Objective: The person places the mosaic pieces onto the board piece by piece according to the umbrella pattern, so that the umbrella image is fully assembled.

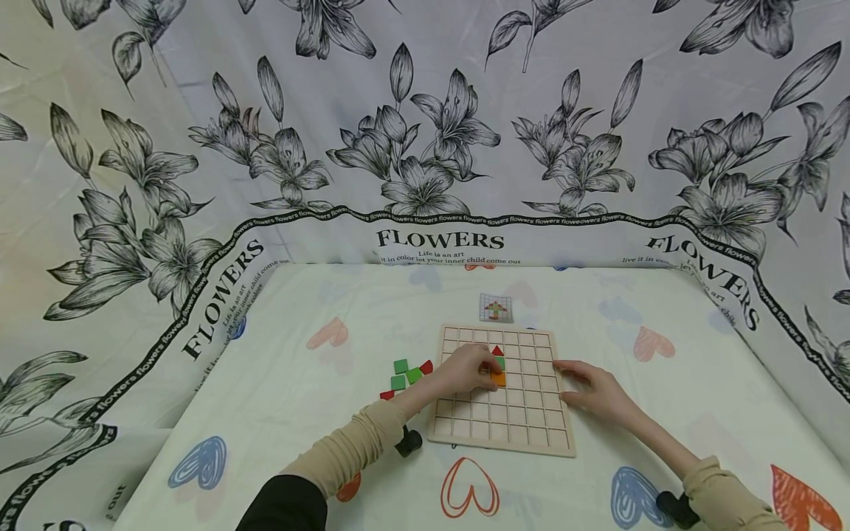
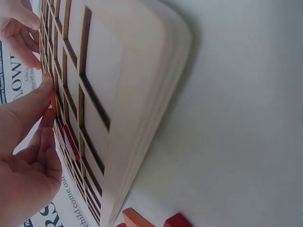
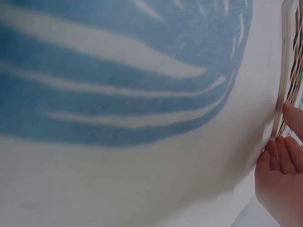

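Note:
A wooden grid board (image 1: 524,424) lies on the table with a red triangle block (image 1: 496,351), a green square block (image 1: 501,363) and an orange square block (image 1: 499,379) in one column. My left hand (image 1: 466,371) reaches over the board and pinches the orange block between thumb and fingertips, low at the grid, as the left wrist view also shows. Along the board's right side, my right hand (image 1: 600,393) rests thumb and fingertips against the edge, fingers loosely bent. Its fingertips (image 3: 271,146) appear at the board's side in the right wrist view.
Loose green blocks (image 1: 398,383) and red blocks (image 1: 426,366) lie left of the board, partly behind my left forearm. A small pattern card (image 1: 496,308) with a coloured block figure lies beyond the board. A heart-printed cloth (image 1: 265,428) covers the table.

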A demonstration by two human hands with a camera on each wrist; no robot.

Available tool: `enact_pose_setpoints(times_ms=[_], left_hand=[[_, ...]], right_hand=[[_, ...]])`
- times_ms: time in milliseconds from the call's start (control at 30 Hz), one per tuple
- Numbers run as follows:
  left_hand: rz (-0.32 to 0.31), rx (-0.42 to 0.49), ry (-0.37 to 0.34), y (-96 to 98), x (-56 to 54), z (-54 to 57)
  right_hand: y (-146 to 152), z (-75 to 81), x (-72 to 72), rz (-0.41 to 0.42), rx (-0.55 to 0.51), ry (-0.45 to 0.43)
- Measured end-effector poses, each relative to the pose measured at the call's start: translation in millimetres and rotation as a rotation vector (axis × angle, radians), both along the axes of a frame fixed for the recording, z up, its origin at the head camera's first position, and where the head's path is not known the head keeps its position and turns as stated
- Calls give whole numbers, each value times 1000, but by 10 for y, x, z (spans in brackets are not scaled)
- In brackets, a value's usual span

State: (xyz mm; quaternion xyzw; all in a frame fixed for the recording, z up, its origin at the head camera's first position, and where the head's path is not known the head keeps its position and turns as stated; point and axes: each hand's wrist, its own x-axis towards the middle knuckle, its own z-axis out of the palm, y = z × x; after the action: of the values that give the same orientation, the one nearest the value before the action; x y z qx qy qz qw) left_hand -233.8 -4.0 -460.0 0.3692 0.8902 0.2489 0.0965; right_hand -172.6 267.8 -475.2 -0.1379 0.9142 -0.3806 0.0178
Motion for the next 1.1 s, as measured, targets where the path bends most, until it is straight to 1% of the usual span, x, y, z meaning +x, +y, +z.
enact_pose_setpoints(times_ms=[233, 500, 833, 1100], left_hand=[[5, -8, 4, -1, 3, 14], [16, -8, -9, -14, -4, 16], [4, -8, -2, -17, 0, 38], [-2, -3, -13, -11, 3, 34]], right_hand=[[-3, -8, -4, -1, -1, 3], [-17, 6, 2, 5, -8, 1], [-11, 9, 3, 7, 2, 12], [-15, 13, 10, 3, -4, -4]])
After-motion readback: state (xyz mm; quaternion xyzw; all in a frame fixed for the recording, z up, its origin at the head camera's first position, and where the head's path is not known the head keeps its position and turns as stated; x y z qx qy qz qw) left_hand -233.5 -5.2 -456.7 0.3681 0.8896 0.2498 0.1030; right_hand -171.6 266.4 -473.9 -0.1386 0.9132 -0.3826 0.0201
